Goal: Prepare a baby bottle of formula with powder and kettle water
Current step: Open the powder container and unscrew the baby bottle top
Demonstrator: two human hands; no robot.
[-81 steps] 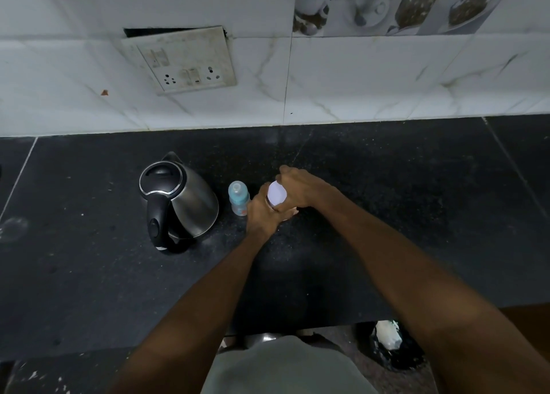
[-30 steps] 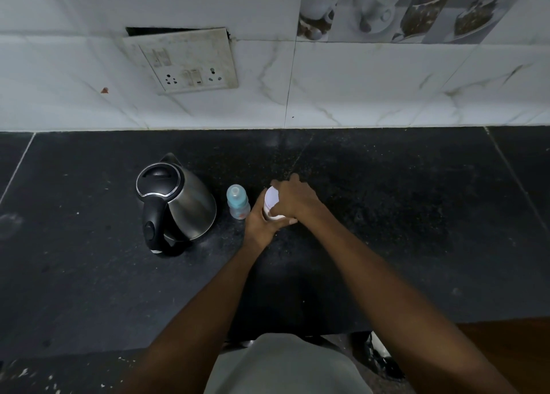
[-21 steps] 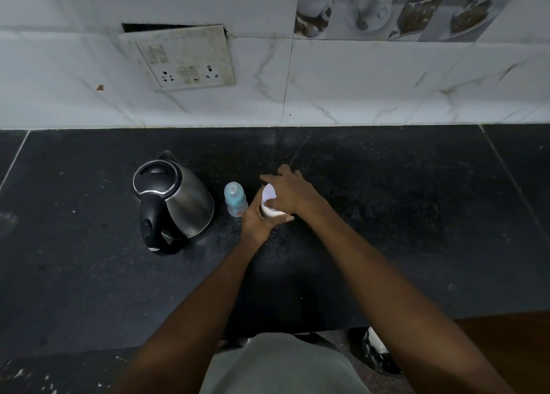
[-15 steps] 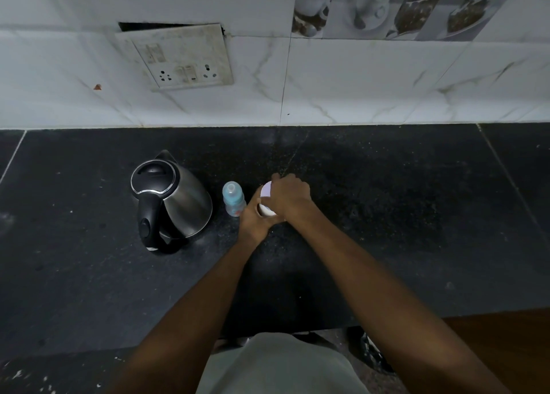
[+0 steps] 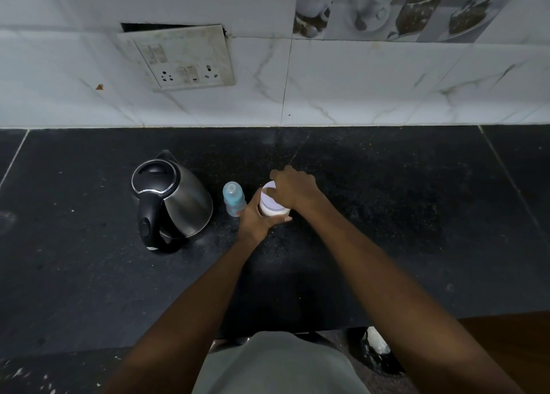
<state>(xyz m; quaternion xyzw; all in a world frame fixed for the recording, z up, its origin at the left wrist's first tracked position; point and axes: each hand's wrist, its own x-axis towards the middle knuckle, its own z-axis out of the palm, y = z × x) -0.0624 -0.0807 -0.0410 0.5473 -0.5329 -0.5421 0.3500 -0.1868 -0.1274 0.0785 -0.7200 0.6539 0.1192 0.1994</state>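
Observation:
A small white jar of powder stands on the black counter. My left hand grips the jar's body from the left and below. My right hand is curled over the jar's pale lid, which sits tilted on the jar's top. A capped baby bottle with a light blue top stands upright just left of the jar. Further left sits a steel kettle with a black lid and handle.
A white tiled wall with a switch and socket plate rises behind the counter. The counter's front edge runs near my body, with the floor and a dark object below at the right.
My right hand has kept working on the jar's lid, and the lid now sits tilted. My left hand has stayed around the jar. Kettle and bottle have not moved.

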